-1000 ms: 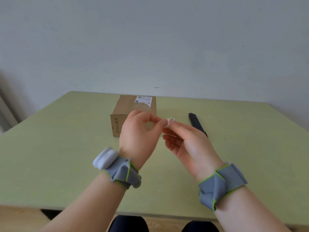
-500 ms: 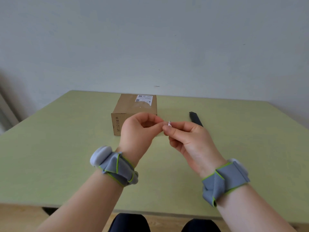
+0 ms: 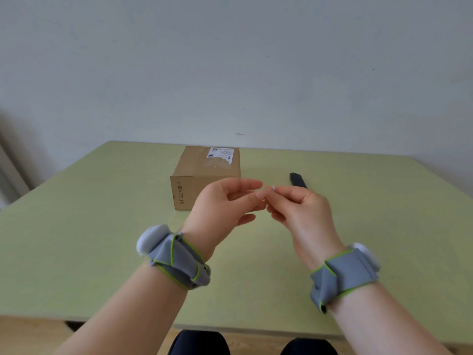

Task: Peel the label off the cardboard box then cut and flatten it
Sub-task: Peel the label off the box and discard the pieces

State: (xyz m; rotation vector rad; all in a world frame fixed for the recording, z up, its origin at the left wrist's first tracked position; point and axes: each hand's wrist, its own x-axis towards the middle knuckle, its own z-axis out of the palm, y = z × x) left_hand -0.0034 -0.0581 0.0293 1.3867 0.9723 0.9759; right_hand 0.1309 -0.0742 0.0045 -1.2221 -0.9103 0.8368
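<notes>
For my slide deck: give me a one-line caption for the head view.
Right hand pinches a tiny white scrap beside the left hand, cardboard box behind.

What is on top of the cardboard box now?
On the cardboard box, a white printed label sits at the far right corner of the top, with clear tape around it. The left hand covers the box's near right corner, so nothing there can be seen.

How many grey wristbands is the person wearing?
2. One grey fabric wristband with green edging wraps the wrist below the left hand. The other grey fabric wristband wraps the wrist below the right hand. None seem hidden.
</notes>
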